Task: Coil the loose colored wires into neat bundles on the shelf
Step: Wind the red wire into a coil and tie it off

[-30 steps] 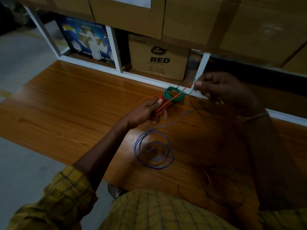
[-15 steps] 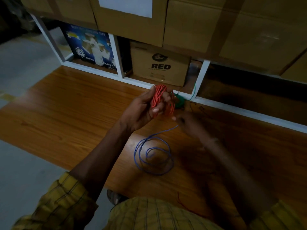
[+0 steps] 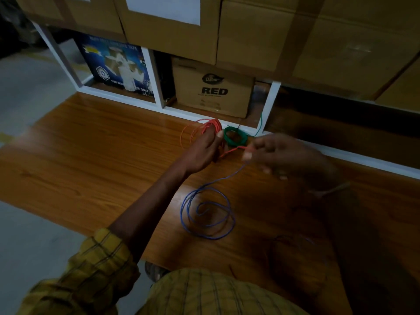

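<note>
My left hand [image 3: 203, 148] grips an orange-red wire coil [image 3: 211, 126] wound around its fingers, with loose loops hanging to its left. My right hand [image 3: 276, 153] pinches the free end of that orange-red wire, a short strand [image 3: 231, 151] running between the two hands. A green wire bundle [image 3: 235, 137] lies coiled on the wooden shelf [image 3: 91, 151] just behind the hands, its tail trailing up toward the white frame. A blue wire [image 3: 208, 212] lies in loose loops on the shelf in front of me, one end reaching up toward my right hand.
A white shelf frame [image 3: 270, 103] runs along the back edge. Behind it stand a cardboard box marked RED [image 3: 213, 89] and a blue printed box [image 3: 118, 64]. Larger cardboard boxes [image 3: 261, 30] overhang above. Grey floor [image 3: 27, 92] lies to the left. Dark thin wires lie at the shadowed right.
My right hand has risen from the shelf and moved right, pulling the orange-red wire's end out. My left hand has lowered slightly with the coil. The camera has shifted a little.
</note>
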`<move>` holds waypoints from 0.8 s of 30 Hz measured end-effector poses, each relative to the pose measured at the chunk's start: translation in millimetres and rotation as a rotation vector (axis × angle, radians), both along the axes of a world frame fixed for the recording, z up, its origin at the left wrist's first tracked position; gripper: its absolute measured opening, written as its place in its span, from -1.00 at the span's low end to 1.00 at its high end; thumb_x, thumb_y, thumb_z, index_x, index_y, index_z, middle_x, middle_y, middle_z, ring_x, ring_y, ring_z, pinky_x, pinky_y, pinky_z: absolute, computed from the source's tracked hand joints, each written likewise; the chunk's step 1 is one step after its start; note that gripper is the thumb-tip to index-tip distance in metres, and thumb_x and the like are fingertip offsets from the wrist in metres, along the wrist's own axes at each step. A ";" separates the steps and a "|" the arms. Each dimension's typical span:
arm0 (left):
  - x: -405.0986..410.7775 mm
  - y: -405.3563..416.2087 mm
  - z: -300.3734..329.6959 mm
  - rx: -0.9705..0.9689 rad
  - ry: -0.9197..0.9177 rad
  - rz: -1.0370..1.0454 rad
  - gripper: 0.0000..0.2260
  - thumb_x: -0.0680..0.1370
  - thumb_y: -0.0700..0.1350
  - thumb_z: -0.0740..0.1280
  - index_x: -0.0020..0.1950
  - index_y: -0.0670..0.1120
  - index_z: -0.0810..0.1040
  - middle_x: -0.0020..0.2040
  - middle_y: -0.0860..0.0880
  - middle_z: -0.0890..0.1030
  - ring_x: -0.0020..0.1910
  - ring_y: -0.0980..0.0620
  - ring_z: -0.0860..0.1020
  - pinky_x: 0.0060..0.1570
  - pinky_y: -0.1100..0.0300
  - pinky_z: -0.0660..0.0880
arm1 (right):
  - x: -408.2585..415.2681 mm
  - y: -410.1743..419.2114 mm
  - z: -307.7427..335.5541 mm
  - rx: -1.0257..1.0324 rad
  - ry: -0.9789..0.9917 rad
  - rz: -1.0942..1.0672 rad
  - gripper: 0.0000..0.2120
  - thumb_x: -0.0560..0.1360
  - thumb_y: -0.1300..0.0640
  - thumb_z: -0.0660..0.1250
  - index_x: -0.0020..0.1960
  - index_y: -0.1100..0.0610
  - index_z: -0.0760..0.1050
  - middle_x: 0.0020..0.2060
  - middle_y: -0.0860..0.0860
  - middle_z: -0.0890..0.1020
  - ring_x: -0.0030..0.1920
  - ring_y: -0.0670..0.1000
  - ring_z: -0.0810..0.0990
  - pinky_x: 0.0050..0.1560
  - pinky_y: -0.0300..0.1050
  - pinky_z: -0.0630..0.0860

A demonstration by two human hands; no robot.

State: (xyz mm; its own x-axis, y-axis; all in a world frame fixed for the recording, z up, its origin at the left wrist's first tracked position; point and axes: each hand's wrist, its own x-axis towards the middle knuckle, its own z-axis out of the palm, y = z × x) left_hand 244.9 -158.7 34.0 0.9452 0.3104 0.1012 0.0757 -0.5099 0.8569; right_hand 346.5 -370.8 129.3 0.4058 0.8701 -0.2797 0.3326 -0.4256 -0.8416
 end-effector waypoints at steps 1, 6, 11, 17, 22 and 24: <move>-1.6 -0.8 1.3 -0.025 0.019 -0.032 -0.68 0.79 0.07 0.05 0.22 -0.15 0.42 -0.07 -0.07 0.65 -0.24 0.02 0.62 -0.22 0.04 0.59 | 8.5 -2.6 3.4 0.060 0.045 -0.029 -0.79 0.58 0.08 0.39 0.07 0.24 0.60 -0.45 0.05 0.50 -0.54 0.02 0.31 -0.61 -0.25 0.26; -13.4 -1.1 9.0 -0.379 0.100 -0.245 -0.67 0.80 -0.02 0.02 0.26 -0.23 0.45 -0.09 -0.25 0.62 -0.36 -0.04 0.46 -0.35 0.17 0.40 | 48.4 -2.8 2.8 0.414 0.301 -0.222 -0.77 0.64 0.17 0.24 0.02 0.34 0.54 -0.51 -0.03 0.35 -0.57 -0.09 0.18 -0.55 -0.17 0.09; -18.9 0.1 12.3 -0.719 0.165 -0.513 -0.51 0.79 -0.02 -0.02 0.40 -0.45 0.34 -0.12 -0.25 0.58 -0.46 0.03 0.37 -0.38 0.27 0.41 | 81.5 22.4 -34.4 0.395 0.028 -0.379 -0.87 0.64 0.18 0.31 -0.03 0.19 0.59 -0.38 0.04 0.48 -0.49 -0.11 0.34 -0.53 -0.27 0.24; -23.7 -3.8 25.0 -1.161 0.032 -0.648 -0.50 0.79 -0.07 -0.18 0.54 -0.37 0.26 -0.14 -0.17 0.57 -0.51 0.13 0.29 -0.37 0.26 0.41 | 66.3 47.1 -89.5 0.373 -0.308 -0.367 -0.86 0.58 0.18 0.42 -0.06 0.25 0.67 -0.20 -0.02 0.70 -0.16 -0.17 0.62 -0.11 -0.24 0.51; -15.3 5.9 18.1 -1.293 -0.203 -0.453 -0.46 0.80 0.01 -0.10 0.58 -0.39 0.23 -0.10 -0.10 0.62 -0.49 0.17 0.39 -0.34 0.28 0.44 | 15.8 42.5 -127.6 0.225 -0.238 -0.253 -0.86 0.64 0.11 0.33 0.05 0.09 0.67 -0.11 0.00 0.70 -0.12 -0.16 0.60 -0.10 -0.25 0.46; -10.0 7.4 15.2 -1.267 -0.268 -0.349 -0.45 0.80 0.03 -0.11 0.57 -0.39 0.23 -0.07 -0.07 0.64 -0.44 0.17 0.44 -0.29 0.27 0.48 | -3.0 42.9 -134.0 0.204 -0.244 -0.193 -0.81 0.64 0.06 0.32 0.04 0.10 0.68 -0.13 0.05 0.71 -0.11 -0.06 0.62 -0.10 -0.17 0.47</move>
State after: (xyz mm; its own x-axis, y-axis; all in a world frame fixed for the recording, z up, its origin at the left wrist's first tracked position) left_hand 234.9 -151.3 49.2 0.9901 0.0754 0.1186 -0.1380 0.6826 0.7176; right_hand 343.5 -328.0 -4.7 0.6015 0.7987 0.0172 0.4637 -0.3316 -0.8216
